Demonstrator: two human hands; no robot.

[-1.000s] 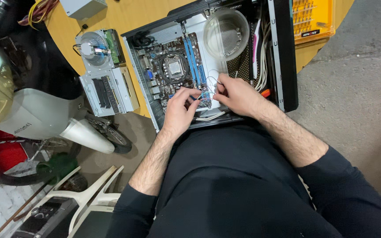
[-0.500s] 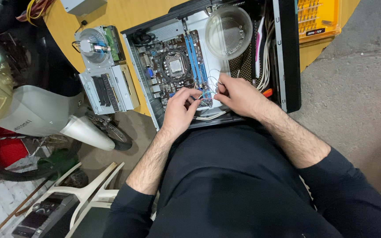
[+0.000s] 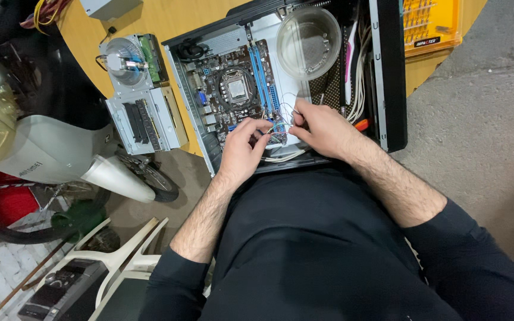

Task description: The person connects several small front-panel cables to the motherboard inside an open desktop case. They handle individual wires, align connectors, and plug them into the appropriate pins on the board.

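At upper centre of the frame, the open computer case (image 3: 388, 77) is black, its motherboard (image 3: 233, 89) dark brown with blue memory slots (image 3: 260, 74). A clear plastic bowl (image 3: 307, 41) sits beside white cables (image 3: 361, 83). The table (image 3: 174, 18) is yellow-orange; at upper right, an orange bit case (image 3: 432, 24). The sleeves (image 3: 477, 261) are black.

hands (image 3: 281, 134) pinching thin wires (image 3: 279, 132), open computer case (image 3: 388, 71)
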